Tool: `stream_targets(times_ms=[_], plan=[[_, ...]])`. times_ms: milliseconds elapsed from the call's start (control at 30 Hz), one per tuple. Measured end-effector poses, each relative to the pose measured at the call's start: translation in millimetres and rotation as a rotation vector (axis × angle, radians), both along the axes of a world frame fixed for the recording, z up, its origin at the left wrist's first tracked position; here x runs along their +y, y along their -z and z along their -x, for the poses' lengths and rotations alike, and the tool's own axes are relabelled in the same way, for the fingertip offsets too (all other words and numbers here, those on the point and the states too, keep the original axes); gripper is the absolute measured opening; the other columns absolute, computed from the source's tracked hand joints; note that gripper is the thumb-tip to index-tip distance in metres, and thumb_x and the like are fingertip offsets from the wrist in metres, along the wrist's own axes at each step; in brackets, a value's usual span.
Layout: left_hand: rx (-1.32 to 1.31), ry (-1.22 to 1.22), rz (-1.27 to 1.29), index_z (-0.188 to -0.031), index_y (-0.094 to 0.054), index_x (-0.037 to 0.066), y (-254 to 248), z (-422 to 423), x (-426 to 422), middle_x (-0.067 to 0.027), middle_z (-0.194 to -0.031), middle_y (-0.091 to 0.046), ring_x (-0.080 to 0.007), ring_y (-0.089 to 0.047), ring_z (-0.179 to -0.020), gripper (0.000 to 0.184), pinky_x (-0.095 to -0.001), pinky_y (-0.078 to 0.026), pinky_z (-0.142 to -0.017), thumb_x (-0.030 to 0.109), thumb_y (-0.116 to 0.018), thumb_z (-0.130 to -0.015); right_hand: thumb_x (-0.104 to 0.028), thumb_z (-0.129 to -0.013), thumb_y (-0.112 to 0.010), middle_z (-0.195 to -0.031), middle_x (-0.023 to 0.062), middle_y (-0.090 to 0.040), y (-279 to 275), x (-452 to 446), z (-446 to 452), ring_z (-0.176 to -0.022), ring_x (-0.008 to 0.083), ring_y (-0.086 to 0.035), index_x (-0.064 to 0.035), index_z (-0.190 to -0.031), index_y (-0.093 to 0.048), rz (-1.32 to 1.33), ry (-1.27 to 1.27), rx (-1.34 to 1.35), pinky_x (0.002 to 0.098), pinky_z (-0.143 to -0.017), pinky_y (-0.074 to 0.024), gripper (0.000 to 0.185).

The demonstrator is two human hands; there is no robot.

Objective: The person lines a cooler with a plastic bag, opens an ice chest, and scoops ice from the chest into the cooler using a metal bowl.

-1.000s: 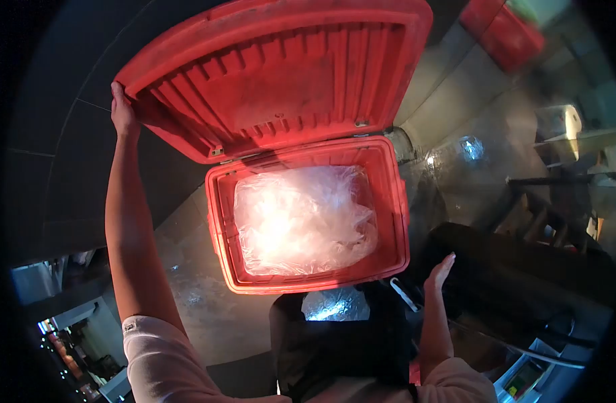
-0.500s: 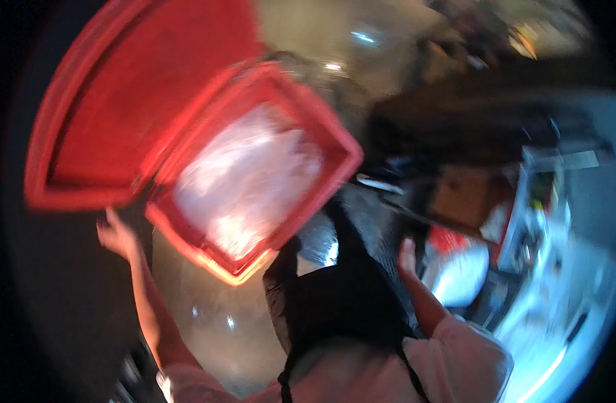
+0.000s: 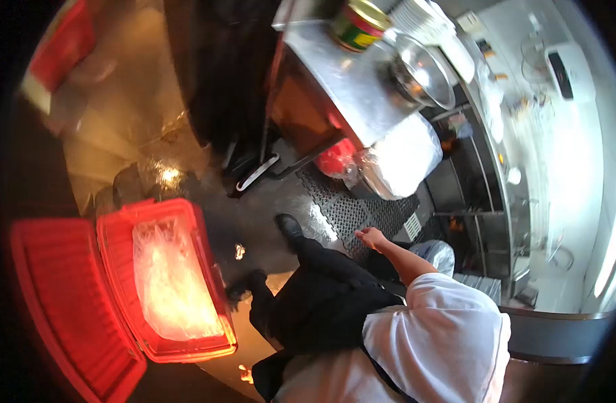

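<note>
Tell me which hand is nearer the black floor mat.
Right, it seems: the right hand shows against the black floor mat; the left hand is out of view.

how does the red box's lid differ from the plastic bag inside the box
The lid is red and ridged, while the bag is pale, see-through and wrinkled. The lid is swung open, outside the box; the bag lies inside it. The lid looks darker, whereas the bag glows with bright glare. No hand shows on either.
</note>
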State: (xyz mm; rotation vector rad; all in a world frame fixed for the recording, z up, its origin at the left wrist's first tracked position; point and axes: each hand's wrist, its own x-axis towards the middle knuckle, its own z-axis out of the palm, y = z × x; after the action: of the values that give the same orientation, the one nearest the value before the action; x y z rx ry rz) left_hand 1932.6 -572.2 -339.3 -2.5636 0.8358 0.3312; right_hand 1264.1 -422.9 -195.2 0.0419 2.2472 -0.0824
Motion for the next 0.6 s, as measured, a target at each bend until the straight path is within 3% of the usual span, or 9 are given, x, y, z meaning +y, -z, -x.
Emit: stream_targets(times_ms=[67,167,200,300,367,433,500,567,600], plan=[[0.24,-0.063,0.027,-0.12,-0.046,0.013,-6.4,35.0,-36.7,-0.0078,-0.089,-0.058,-0.0228,-0.057,-0.075,0.06,-0.0373,-0.045,-0.056,0.063,-0.048,-0.087,-0.054,-0.086,-0.057,-0.113,0.021,-0.064,12.7,29.0,8.9,-0.109,0.0335,-0.059,0.0008,-0.114,-0.063,0.048,0.125,0.011,0.0384,-0.092,-0.0449,0.062],[0.601,-0.216,0.078,-0.12,-0.045,0.016,-26.1,109.5,-98.7,-0.0038,-0.09,-0.056,-0.019,-0.054,-0.075,0.055,-0.0339,-0.043,-0.055,0.061,-0.047,-0.089,-0.051,-0.086,-0.059,-0.089,0.0128,-0.068,63.9,95.5,30.6,-0.081,0.0238,-0.064,0.0004,-0.099,-0.066,0.094,0.233,0.07,0.0349,-0.074,-0.049,0.053],[0.685,-0.236,0.077,-0.12,-0.045,0.016,-35.5,140.7,-116.1,-0.0024,-0.09,-0.055,-0.0177,-0.053,-0.075,0.053,-0.0327,-0.043,-0.055,0.06,-0.047,-0.09,-0.047,-0.087,-0.061,-0.078,0.0091,-0.066,100.0,127.7,45.1,-0.066,0.0168,-0.06,-0.0022,-0.087,-0.067,0.152,0.335,0.03,0.0323,-0.054,-0.0459,0.045],[1.016,-0.126,0.041,-0.118,-0.044,0.017,-102.5,267.7,-140.2,-0.0008,-0.094,-0.055,-0.0141,-0.051,-0.077,0.04,-0.0289,-0.042,-0.057,0.05,-0.045,-0.096,-0.041,-0.088,-0.061,-0.065,0.0055,-0.059,68.5,144.0,105.0,-0.051,0.0136,-0.053,-0.0071,-0.074,-0.061,0.504,0.957,-0.062,0.0305,-0.04,-0.0368,0.036],[1.174,-0.157,-0.081,-0.122,-0.045,0.015,-90.2,316.1,-152.3,-0.0035,-0.101,-0.056,-0.0151,-0.054,-0.085,0.039,-0.029,-0.044,-0.065,0.044,-0.046,-0.097,-0.032,-0.089,-0.06,-0.059,0.0043,-0.054,84.3,168.8,157.4,-0.046,0.0156,-0.049,-0.0083,-0.067,-0.055,0.648,1.308,0.06,0.0323,-0.039,-0.0372,0.032],[1.244,0.069,-0.205,-0.123,-0.046,0.014,-127.4,401.6,-138.7,-0.0054,-0.105,-0.058,-0.0161,-0.056,-0.089,0.041,-0.0296,-0.046,-0.069,0.044,-0.049,-0.096,-0.029,-0.088,-0.059,-0.053,0.0022,-0.05,152.1,198.9,202.6,-0.038,0.0163,-0.042,-0.0092,-0.062,-0.051,0.511,1.159,0.428,0.0327,-0.036,-0.0351,0.033],[1.273,0.248,-0.34,-0.124,-0.047,0.013,-150.4,472.2,-119.2,-0.0065,-0.108,-0.058,-0.0166,-0.057,-0.092,0.043,-0.0303,-0.046,-0.072,0.044,-0.051,-0.095,-0.029,-0.087,-0.059,-0.07,0.0085,-0.057,198.6,221.6,252.0,-0.049,0.0195,-0.05,-0.0056,-0.078,-0.054,0.554,1.404,0.33,0.0368,-0.046,-0.046,0.026],[1.27,0.375,-0.472,-0.125,-0.047,0.012,-157.6,515.7,-103.2,-0.0068,-0.11,-0.059,-0.0166,-0.058,-0.094,0.045,-0.0311,-0.047,-0.074,0.044,-0.052,-0.095,-0.031,-0.088,-0.058,-0.108,0.0182,-0.057,189.1,204.5,300.9,-0.089,0.0294,-0.059,-0.0021,-0.114,-0.049,0.665,2.111,0.271,0.05,-0.072,-0.0517,0.041],[1.208,0.453,-0.523,-0.123,-0.049,0.012,-164.5,535.5,-94.7,-0.0065,-0.111,-0.058,-0.0165,-0.057,-0.095,0.044,-0.0302,-0.046,-0.077,0.045,-0.052,-0.095,-0.032,-0.088,-0.057,-0.125,0.0186,-0.045,179.3,196.2,321.2,-0.107,0.0334,-0.049,-0.0049,-0.129,-0.036,0.73,2.197,0.196,0.0574,-0.084,-0.0432,0.053]])
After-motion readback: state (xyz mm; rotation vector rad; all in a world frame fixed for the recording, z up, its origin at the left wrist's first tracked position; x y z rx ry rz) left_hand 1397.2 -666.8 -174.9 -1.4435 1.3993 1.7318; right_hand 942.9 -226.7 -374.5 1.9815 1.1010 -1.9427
